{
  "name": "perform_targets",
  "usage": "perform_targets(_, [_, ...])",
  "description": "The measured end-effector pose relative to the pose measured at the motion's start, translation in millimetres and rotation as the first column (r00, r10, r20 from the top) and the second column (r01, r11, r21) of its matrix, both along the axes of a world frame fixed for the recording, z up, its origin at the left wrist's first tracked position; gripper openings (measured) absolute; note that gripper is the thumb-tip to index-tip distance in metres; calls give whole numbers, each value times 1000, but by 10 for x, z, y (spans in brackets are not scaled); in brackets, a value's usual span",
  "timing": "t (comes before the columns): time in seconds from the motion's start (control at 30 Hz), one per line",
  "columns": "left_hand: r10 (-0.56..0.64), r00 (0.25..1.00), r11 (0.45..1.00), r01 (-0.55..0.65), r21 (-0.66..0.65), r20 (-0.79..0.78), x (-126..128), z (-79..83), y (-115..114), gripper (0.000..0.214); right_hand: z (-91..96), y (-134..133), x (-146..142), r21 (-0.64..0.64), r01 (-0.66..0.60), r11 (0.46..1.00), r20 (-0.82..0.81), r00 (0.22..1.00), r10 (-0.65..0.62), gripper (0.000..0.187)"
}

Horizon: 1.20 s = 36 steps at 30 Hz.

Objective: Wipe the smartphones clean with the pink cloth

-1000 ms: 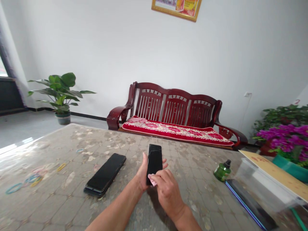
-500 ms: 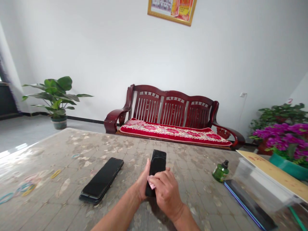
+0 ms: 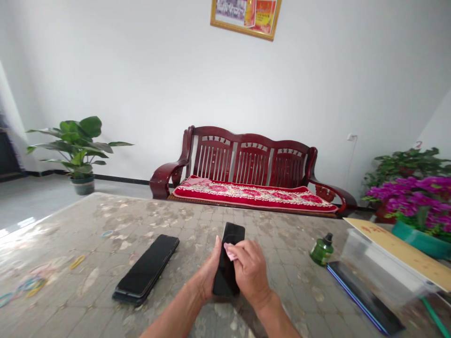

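Observation:
My left hand point(image 3: 207, 274) is wrapped round the lower part of a black phone point(image 3: 229, 246), holding it up over the table with its screen towards me. My right hand point(image 3: 250, 272) pinches a small pink cloth point(image 3: 230, 254) and presses it on the phone's screen near the middle. A stack of black phones point(image 3: 148, 270) lies flat on the table to the left of my hands. Another dark phone with a blue edge point(image 3: 362, 296) lies to the right.
A small green bottle point(image 3: 322, 251) stands right of my hands. A clear plastic box point(image 3: 380, 272) with a cardboard lid sits at the right edge. Coloured rubber bands point(image 3: 30, 284) lie scattered at the left on the marbled table point(image 3: 105, 220). A red wooden bench point(image 3: 246, 173) and potted plants stand behind.
My right hand with the pink cloth has slid up the screen from the phone's lower end to its middle. The phone has come lower and nearer to me.

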<state>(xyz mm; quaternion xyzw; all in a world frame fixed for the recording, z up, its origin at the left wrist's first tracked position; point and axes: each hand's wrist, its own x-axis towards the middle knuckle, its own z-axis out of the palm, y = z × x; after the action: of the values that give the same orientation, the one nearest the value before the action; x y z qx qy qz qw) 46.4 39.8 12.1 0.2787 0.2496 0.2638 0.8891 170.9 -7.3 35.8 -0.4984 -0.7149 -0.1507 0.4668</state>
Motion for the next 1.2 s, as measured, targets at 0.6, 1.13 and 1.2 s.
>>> perform_targets(0.6, [356,934,906,-342,252,-14,32,-184,190,39,-531,135,-107,-97,-415,905,-995,32,-91,41])
perform_targets(1.13, [724,634,577,-339,743,-272,226,-445,329,60,-771,215,-108,-313,-215,925,-823,547,-152,19])
perform_targets(1.2, [731,612,560,-283,779,-303,247,-456,322,60,-753,207,-107,-319,-214,923,-807,572,-146,18])
